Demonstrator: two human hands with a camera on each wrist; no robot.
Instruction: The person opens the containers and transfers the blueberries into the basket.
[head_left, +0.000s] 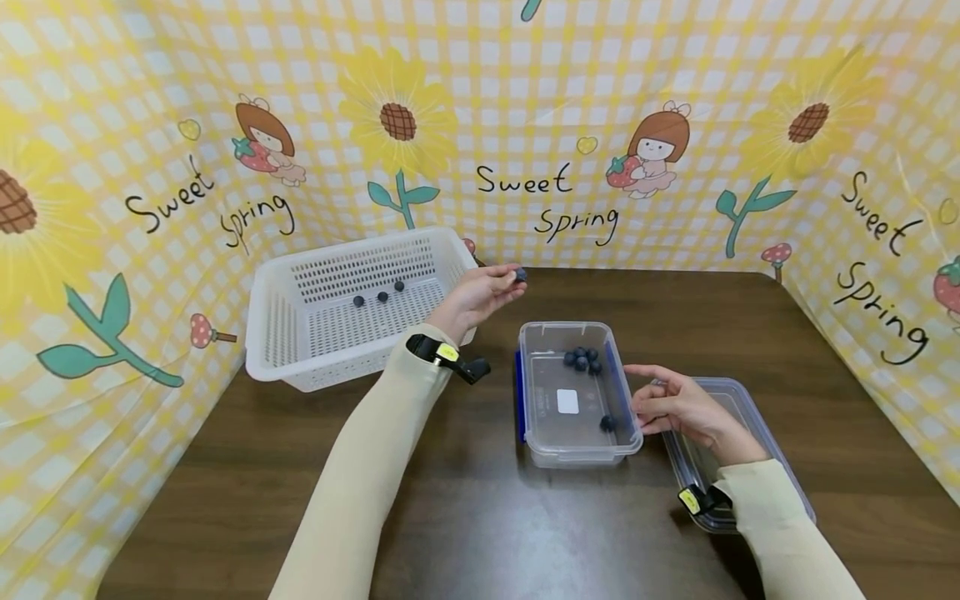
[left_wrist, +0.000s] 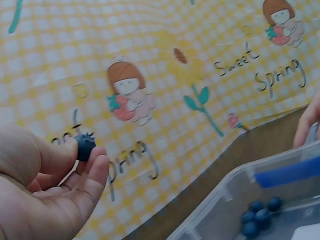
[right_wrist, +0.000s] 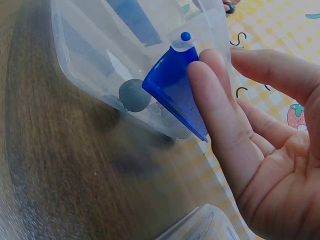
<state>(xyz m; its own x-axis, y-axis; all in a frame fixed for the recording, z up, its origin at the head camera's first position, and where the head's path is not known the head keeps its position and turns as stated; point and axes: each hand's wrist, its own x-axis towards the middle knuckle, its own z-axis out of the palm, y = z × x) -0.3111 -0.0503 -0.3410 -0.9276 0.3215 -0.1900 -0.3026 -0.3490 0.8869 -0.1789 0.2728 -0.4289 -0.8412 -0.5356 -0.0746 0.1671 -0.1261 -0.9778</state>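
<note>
1. Table (head_left: 472,517): bare wood lies around the box, so a dropped berry would probably roll.
2. Basket (head_left: 337,367): set at the left; three berries (head_left: 382,297) remain in it.
3. Box (head_left: 543,375): lidless, in the middle. A hard push from the right could slide it and scatter its contents.
4. Lid (head_left: 738,404): right of the box, under the right forearm; a dragging sleeve might shift it.
5. Right hand (head_left: 682,408): fingers fairly straight, resting against the box's blue latch (right_wrist: 172,82).
6. Left hand (head_left: 480,296): pinches one berry (left_wrist: 86,147) by the fingertips, beyond the basket's right end. Too light a pinch could drop it; too tight could bruise it.
7. Box berries: five clustered (head_left: 581,361) toward the far end; one loner (head_left: 607,423), seemingly near the right wall, though cloudy plastic blurs it.
</note>
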